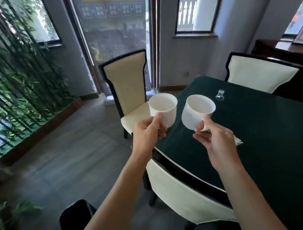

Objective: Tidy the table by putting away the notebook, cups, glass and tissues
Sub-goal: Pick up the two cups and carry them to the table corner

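I hold two white cups in the air over the table's left edge. My left hand [148,132] grips the left cup [163,106] by its handle, rim up and empty. My right hand [216,143] pinches the handle of the right cup [197,111], which tilts slightly toward me. A clear glass [220,94] lies on its side on the dark green tablecloth [269,135], farther back. A white tissue [237,141] peeks out from behind my right hand on the cloth. No notebook is in view.
Cream chairs with black frames stand around the table: one at the far left [128,84], one behind it [260,73], one close to me [185,191]. A dark sideboard [280,51] stands at the right wall. Bamboo plants [21,85] line the left side beyond the grey floor.
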Available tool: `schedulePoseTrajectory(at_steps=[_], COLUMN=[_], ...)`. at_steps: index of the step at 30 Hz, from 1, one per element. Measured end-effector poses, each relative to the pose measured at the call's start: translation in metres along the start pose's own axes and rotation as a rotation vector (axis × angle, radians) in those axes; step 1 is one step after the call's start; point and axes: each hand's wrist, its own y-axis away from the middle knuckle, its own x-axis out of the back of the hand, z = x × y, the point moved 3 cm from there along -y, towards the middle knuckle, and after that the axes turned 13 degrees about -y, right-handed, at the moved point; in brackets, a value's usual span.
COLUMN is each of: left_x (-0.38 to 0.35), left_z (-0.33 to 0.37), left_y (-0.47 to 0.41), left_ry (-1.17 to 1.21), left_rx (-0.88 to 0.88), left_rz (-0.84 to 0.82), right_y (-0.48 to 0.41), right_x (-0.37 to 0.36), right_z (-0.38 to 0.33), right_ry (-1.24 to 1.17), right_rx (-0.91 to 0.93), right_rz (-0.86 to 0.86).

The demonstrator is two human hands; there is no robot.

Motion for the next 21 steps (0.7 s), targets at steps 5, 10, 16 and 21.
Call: schedulePoseTrajectory(at_steps=[5, 10, 16, 21], left_x=[0.027, 0.037, 0.029, -0.002], left_z=[-0.021, -0.047, -0.082, -0.126], left_y=[-0.048, -0.101, -0.178, -0.218], left_ry=[-0.013, -0.066, -0.19, -0.188], left_rx=[0.042, 0.103, 0.196, 0.313], left_rz=[-0.053, -0.115, -0.236, -0.304], right_y=[-0.02, -0.057, -0.114, -0.163], right_x=[-0.028, -0.043, -0.053, -0.049], right_z=[0.023, 0.05, 0.091, 0.135], right_ry=[0.004, 0.015, 0.065, 0.035], right_rx=[-0.04, -0.12, -0.245, -0.335], right_rz=[0.011, 0.003, 0.033, 0.112])
